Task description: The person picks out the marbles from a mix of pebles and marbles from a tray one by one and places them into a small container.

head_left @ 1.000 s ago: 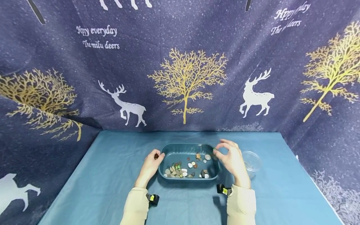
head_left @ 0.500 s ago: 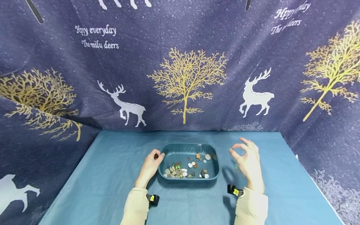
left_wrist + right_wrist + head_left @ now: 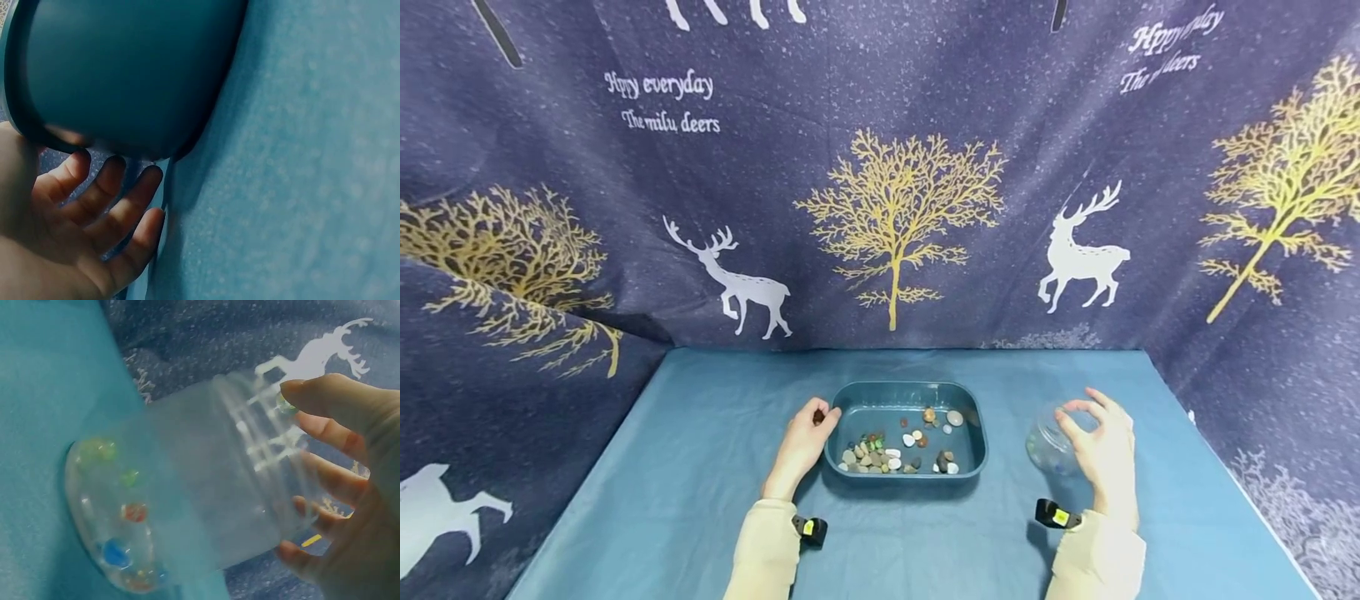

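My left hand [image 3: 802,437] holds the left end of a dark teal oval tray [image 3: 906,478], its thumb at the rim and the other fingers curled outside the wall in the left wrist view. In my right hand [image 3: 1101,446], thumb and index finger pinch a small clear greenish glass marble [image 3: 286,404]. That hand is at the mouth of a clear plastic jar [image 3: 194,481], which stands right of the tray. Inside the jar, near its bottom, lie a blue marble [image 3: 116,553], a red one [image 3: 134,512] and several yellow-green ones [image 3: 107,450].
Pebbles [image 3: 871,457] and a few colored marbles are heaped at the tray's front left, with more stones [image 3: 946,461] scattered to the right. A blue cloth [image 3: 700,467] covers the table. Behind it hangs a dark curtain [image 3: 850,83] printed with deer and trees.
My right hand has moved right, from the tray's right rim to the jar, carrying the marble. The left hand has stayed at the tray's left end.
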Demonstrator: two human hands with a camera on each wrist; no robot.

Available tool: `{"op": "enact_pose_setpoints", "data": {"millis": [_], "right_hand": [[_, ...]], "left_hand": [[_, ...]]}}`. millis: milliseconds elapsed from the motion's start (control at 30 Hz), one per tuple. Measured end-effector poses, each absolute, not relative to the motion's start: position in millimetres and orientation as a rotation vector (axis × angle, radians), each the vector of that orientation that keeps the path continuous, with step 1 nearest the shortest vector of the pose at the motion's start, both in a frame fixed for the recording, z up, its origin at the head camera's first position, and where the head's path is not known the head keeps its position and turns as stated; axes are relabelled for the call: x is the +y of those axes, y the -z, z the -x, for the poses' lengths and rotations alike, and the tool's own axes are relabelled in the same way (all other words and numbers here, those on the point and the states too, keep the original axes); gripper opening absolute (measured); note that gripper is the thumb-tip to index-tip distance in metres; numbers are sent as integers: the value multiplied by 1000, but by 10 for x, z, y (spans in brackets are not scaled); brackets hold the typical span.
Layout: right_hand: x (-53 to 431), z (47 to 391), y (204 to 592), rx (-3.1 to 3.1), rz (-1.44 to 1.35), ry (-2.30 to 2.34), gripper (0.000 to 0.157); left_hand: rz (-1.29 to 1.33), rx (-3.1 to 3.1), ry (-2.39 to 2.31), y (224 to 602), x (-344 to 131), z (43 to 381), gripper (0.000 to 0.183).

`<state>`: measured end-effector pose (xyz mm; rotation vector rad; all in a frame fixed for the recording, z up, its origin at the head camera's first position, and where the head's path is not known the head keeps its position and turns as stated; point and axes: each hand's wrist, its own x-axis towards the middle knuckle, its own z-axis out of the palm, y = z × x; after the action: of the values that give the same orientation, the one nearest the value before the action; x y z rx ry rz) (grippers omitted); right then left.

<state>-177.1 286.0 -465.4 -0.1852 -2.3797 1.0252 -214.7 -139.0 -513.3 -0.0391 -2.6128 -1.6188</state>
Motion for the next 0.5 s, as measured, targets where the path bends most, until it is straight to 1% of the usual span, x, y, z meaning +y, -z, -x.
{"op": "enact_pose_setpoints", "data": {"millis": [267,500], "right_hand": [[2907,1778,4779,-2512,269,-1071,17],[2925,1807,4809,-2576,299,-1099,22]], "left_hand": [[56,-2610,1635,5141,-1380,2143,26],[36,-2617,1615,5147,-1389,2153,27]]}}
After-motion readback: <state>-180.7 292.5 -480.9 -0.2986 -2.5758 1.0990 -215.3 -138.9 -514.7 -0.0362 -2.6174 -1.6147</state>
